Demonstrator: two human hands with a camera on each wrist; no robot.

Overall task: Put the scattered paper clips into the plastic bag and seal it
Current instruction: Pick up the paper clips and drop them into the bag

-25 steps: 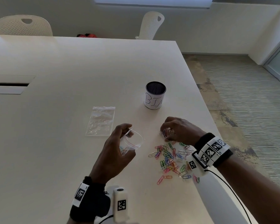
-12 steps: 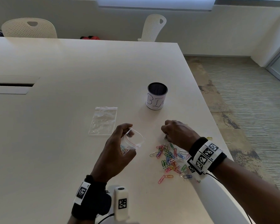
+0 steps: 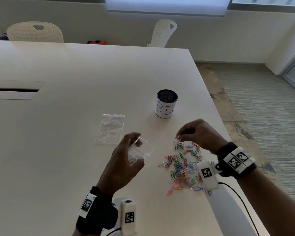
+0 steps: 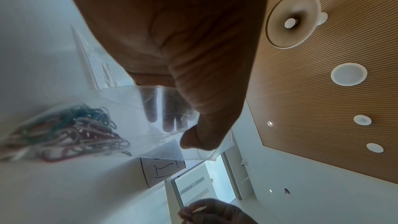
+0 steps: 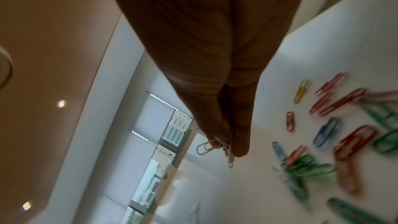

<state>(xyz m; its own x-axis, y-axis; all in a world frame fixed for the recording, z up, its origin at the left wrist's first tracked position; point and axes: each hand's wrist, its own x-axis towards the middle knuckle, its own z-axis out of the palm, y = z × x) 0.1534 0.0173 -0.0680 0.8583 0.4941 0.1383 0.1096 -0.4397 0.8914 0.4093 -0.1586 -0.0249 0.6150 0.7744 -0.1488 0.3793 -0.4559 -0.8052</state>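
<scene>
The left hand holds a small clear plastic bag above the table, thumb and fingers curled on its rim so the mouth gapes open toward the right. A clump of coloured clips already lies in the bottom of that bag — the left wrist view shows them bunched behind the plastic, with the fingers seen through the film.

The right hand hovers just above the far end of the scattered paper clips, its fingertips pinched on a few pale clips that hang down from the grip. The loose pile spreads across the table close to its right edge, between the two hands and reaching toward the near edge.

A second clear bag lies flat on the table beyond the left hand. A mesh cup with a white label marked in handwriting stands farther back, near the right edge.
</scene>
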